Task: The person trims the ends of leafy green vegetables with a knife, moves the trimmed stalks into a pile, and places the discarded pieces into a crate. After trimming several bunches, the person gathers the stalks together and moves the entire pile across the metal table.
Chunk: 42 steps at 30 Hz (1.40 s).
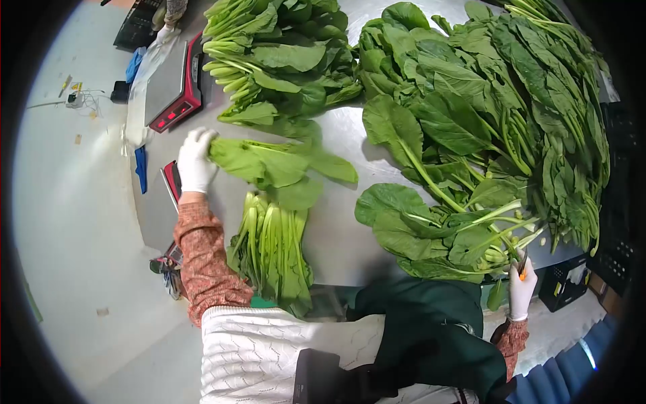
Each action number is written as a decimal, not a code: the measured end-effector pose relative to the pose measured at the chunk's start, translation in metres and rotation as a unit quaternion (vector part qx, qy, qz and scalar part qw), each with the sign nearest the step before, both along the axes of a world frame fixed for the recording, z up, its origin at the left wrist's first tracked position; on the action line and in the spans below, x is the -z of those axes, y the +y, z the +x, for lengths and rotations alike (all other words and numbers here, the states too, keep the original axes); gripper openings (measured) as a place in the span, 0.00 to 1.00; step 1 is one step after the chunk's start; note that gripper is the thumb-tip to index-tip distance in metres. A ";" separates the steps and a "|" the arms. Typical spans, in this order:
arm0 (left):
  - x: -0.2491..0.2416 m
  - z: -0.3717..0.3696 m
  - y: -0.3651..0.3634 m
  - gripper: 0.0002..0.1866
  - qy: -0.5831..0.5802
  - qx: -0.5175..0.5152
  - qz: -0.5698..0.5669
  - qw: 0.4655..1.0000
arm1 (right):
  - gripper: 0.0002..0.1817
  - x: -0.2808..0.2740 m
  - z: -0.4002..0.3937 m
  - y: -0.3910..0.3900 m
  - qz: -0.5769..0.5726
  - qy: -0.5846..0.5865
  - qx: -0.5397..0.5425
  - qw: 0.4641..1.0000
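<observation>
My left hand (196, 160), in a white glove, is closed round the stem end of a bunch of leafy greens (266, 161). Its leaves stretch to the right over the metal table. Below that lies another bunch (272, 236), pale stems pointing away from me. My right hand (521, 289), also gloved, grips a small knife (523, 269) with an orange handle, its blade pointing up. Right beside the blade are the cut stem ends of a loose bunch (464, 236) at the table's near edge.
Stacked greens (282, 60) lie at the back left, and a large heap (484, 87) covers the right side. A red scale (176, 87) with a lit display stands at the left. Another person's gloved hand (166, 34) shows at the top left. A black crate (564, 286) sits low right.
</observation>
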<state>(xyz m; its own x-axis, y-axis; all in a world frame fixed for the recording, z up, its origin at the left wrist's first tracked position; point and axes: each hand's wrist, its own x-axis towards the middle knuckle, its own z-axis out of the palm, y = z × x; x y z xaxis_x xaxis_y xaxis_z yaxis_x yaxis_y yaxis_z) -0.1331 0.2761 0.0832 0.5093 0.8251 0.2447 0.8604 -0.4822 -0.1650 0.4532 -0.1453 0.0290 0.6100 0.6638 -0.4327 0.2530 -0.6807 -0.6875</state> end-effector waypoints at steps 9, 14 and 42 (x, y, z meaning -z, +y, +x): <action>0.029 0.065 0.054 0.49 0.067 -0.113 -0.103 0.986 | 0.24 -0.011 -0.010 0.023 -0.001 -0.054 -0.073 0.996; 0.056 0.076 0.028 0.23 0.133 -0.309 -0.274 0.901 | 0.23 -0.005 -0.004 -0.003 0.020 -0.042 -0.035 0.998; 0.081 0.258 -0.236 0.46 -0.187 0.019 -0.412 0.892 | 0.19 0.066 -0.052 0.084 0.054 -0.284 -0.355 0.889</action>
<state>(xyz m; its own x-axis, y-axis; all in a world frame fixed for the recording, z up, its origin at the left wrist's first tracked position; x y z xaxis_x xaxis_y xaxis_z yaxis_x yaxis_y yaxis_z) 0.1251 0.0404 0.0022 0.5501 0.7871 -0.2791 0.7620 -0.3363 0.5534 0.4008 -0.0615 -0.0372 0.1202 0.9878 -0.0991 0.9194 -0.1484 -0.3641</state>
